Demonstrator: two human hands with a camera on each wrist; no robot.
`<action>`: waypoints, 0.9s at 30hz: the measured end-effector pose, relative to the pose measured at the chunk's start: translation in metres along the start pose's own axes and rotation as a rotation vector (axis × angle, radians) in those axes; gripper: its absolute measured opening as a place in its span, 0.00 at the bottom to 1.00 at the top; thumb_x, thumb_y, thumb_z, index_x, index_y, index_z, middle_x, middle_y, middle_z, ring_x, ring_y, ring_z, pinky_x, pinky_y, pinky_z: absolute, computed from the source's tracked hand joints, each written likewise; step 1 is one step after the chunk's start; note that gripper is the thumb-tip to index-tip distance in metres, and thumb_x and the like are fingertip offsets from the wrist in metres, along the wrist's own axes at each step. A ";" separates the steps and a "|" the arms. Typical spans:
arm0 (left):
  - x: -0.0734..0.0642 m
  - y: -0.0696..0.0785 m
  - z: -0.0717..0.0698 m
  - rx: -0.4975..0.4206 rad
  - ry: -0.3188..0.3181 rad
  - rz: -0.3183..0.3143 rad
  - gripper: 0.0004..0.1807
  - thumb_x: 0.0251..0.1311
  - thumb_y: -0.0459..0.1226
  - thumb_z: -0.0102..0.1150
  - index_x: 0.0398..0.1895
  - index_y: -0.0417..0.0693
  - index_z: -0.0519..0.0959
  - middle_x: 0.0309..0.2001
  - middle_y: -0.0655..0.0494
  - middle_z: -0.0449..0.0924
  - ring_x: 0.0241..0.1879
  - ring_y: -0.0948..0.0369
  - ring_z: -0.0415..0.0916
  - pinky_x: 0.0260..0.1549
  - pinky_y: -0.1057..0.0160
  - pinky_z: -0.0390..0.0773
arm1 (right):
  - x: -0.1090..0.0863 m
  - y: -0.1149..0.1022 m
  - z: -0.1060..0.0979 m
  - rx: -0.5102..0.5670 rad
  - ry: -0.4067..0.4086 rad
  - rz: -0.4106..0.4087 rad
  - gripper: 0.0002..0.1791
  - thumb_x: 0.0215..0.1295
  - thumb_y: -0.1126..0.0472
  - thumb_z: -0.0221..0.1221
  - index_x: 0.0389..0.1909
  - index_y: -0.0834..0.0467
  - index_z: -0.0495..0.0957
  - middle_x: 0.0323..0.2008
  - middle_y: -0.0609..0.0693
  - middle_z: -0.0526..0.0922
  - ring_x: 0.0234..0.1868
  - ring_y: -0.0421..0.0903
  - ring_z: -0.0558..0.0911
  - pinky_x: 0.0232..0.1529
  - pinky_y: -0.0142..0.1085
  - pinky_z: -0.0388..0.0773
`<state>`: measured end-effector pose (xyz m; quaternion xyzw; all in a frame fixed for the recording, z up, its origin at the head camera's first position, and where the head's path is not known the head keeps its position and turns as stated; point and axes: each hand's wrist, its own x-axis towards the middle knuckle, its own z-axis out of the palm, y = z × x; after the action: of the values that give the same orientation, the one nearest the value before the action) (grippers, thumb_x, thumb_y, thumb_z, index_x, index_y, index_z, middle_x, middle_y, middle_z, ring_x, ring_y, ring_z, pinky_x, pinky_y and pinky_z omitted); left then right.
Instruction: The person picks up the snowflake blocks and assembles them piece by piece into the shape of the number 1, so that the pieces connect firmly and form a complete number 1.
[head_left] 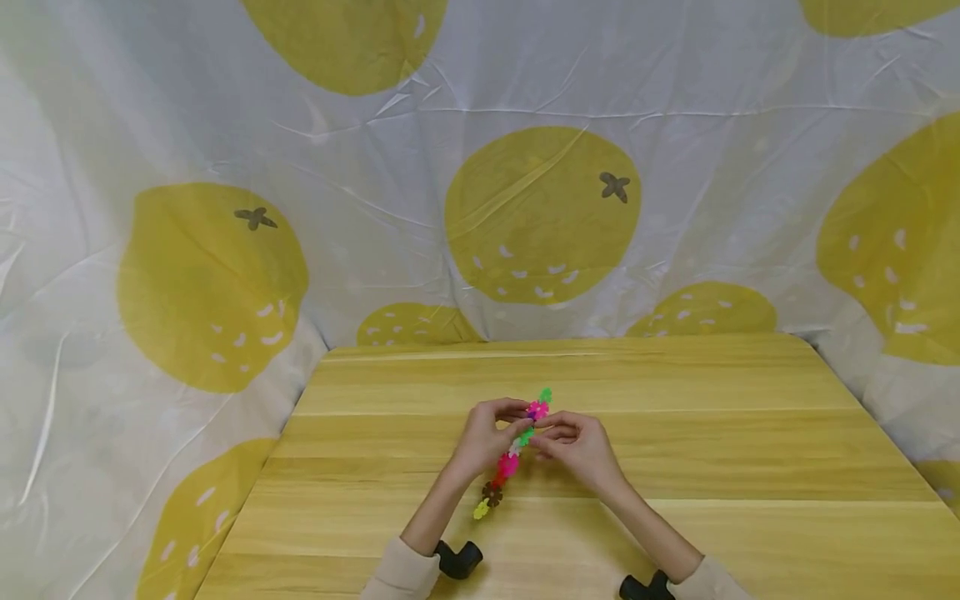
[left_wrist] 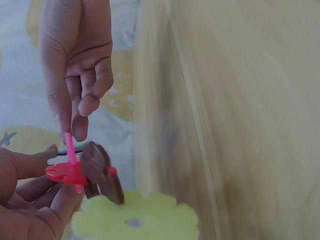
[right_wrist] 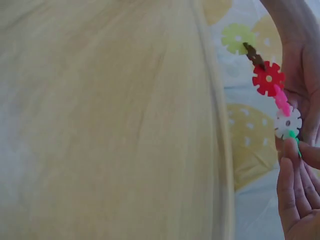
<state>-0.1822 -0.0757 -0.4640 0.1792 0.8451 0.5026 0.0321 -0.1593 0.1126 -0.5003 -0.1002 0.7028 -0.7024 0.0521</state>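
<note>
A chain of notched plastic snowflake discs slants between the two hands above the table. It runs from a yellow disc at the low end through brown, red, pink and white ones to a green disc at the top. My left hand grips the chain in its upper part, around the purple and pink discs. From the other side, my right hand pinches a green disc beside the white one between thumb and fingers. Fingers partly hide the middle discs.
The wooden table stretches out under both hands. Behind it hangs a white cloth with yellow fruit prints. Black wrist mounts sit at both cuffs.
</note>
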 end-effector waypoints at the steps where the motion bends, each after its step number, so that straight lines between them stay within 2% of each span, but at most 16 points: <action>1: 0.000 0.000 0.000 -0.003 -0.008 0.006 0.13 0.72 0.33 0.62 0.55 0.38 0.85 0.46 0.46 0.89 0.49 0.51 0.85 0.42 0.61 0.82 | 0.000 0.001 0.000 0.003 0.012 0.011 0.17 0.65 0.68 0.69 0.50 0.74 0.81 0.41 0.75 0.86 0.34 0.57 0.91 0.41 0.51 0.88; 3: 0.000 0.000 0.001 -0.008 -0.032 0.021 0.14 0.73 0.31 0.59 0.57 0.37 0.84 0.48 0.44 0.89 0.50 0.50 0.84 0.36 0.64 0.79 | 0.000 0.002 -0.002 0.012 0.028 0.028 0.17 0.65 0.68 0.69 0.51 0.75 0.81 0.43 0.75 0.86 0.34 0.55 0.91 0.42 0.50 0.88; 5: 0.000 -0.001 0.000 -0.008 -0.070 0.031 0.15 0.73 0.30 0.58 0.60 0.38 0.82 0.51 0.45 0.88 0.53 0.50 0.84 0.36 0.65 0.78 | 0.000 0.002 -0.004 0.020 0.036 0.035 0.17 0.65 0.68 0.68 0.52 0.75 0.81 0.43 0.73 0.87 0.34 0.52 0.92 0.42 0.49 0.88; 8: -0.001 -0.004 -0.002 -0.038 -0.133 0.049 0.18 0.73 0.30 0.58 0.63 0.38 0.80 0.57 0.44 0.86 0.60 0.48 0.81 0.48 0.55 0.84 | 0.001 0.001 -0.007 0.046 0.041 0.040 0.18 0.66 0.69 0.68 0.53 0.76 0.81 0.43 0.71 0.88 0.35 0.50 0.92 0.44 0.49 0.88; 10: -0.002 -0.005 -0.003 -0.075 -0.171 0.047 0.20 0.72 0.30 0.60 0.65 0.39 0.79 0.61 0.45 0.84 0.65 0.48 0.78 0.59 0.49 0.81 | 0.001 0.000 -0.010 0.059 0.047 0.043 0.19 0.66 0.70 0.67 0.54 0.77 0.80 0.43 0.70 0.88 0.34 0.49 0.92 0.44 0.48 0.88; 11: -0.002 -0.005 -0.004 -0.107 -0.190 0.044 0.21 0.71 0.29 0.61 0.65 0.39 0.79 0.62 0.44 0.82 0.66 0.47 0.77 0.60 0.48 0.81 | 0.001 0.000 -0.011 0.066 0.054 0.048 0.19 0.66 0.71 0.67 0.54 0.77 0.80 0.43 0.69 0.88 0.34 0.49 0.92 0.44 0.48 0.88; 12: -0.002 -0.005 -0.005 -0.147 -0.209 0.040 0.22 0.70 0.28 0.62 0.66 0.38 0.78 0.64 0.42 0.81 0.66 0.46 0.77 0.62 0.49 0.80 | 0.001 0.000 -0.013 0.070 0.060 0.053 0.18 0.66 0.71 0.66 0.54 0.77 0.80 0.43 0.68 0.89 0.33 0.49 0.91 0.44 0.48 0.88; 16: -0.005 -0.006 -0.008 -0.276 -0.269 -0.006 0.26 0.66 0.23 0.62 0.68 0.32 0.74 0.67 0.34 0.76 0.63 0.40 0.79 0.54 0.61 0.85 | 0.001 -0.002 -0.017 0.047 0.064 0.064 0.17 0.67 0.71 0.65 0.54 0.75 0.81 0.44 0.69 0.88 0.32 0.46 0.91 0.43 0.47 0.89; 19: -0.006 -0.008 -0.004 -0.290 -0.260 -0.005 0.28 0.64 0.21 0.63 0.69 0.30 0.72 0.67 0.32 0.74 0.59 0.38 0.81 0.50 0.64 0.86 | 0.001 -0.004 -0.018 0.022 0.073 0.077 0.15 0.69 0.71 0.64 0.53 0.74 0.82 0.43 0.69 0.88 0.31 0.43 0.90 0.42 0.44 0.89; 24: -0.004 -0.008 0.005 -0.178 -0.178 0.050 0.30 0.62 0.24 0.67 0.68 0.30 0.73 0.60 0.35 0.80 0.56 0.43 0.82 0.47 0.65 0.87 | 0.003 -0.005 -0.019 0.001 0.109 0.091 0.13 0.69 0.71 0.63 0.51 0.73 0.83 0.41 0.66 0.89 0.31 0.41 0.89 0.40 0.39 0.89; 27: -0.003 -0.007 0.007 -0.109 -0.152 0.056 0.31 0.62 0.27 0.69 0.69 0.31 0.73 0.55 0.38 0.83 0.54 0.46 0.83 0.45 0.66 0.86 | 0.004 -0.005 -0.019 -0.004 0.126 0.096 0.13 0.69 0.72 0.62 0.51 0.73 0.83 0.40 0.66 0.89 0.32 0.43 0.90 0.41 0.41 0.89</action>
<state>-0.1796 -0.0741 -0.4741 0.2381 0.8065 0.5334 0.0917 -0.1670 0.1304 -0.4947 -0.0222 0.7099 -0.7027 0.0415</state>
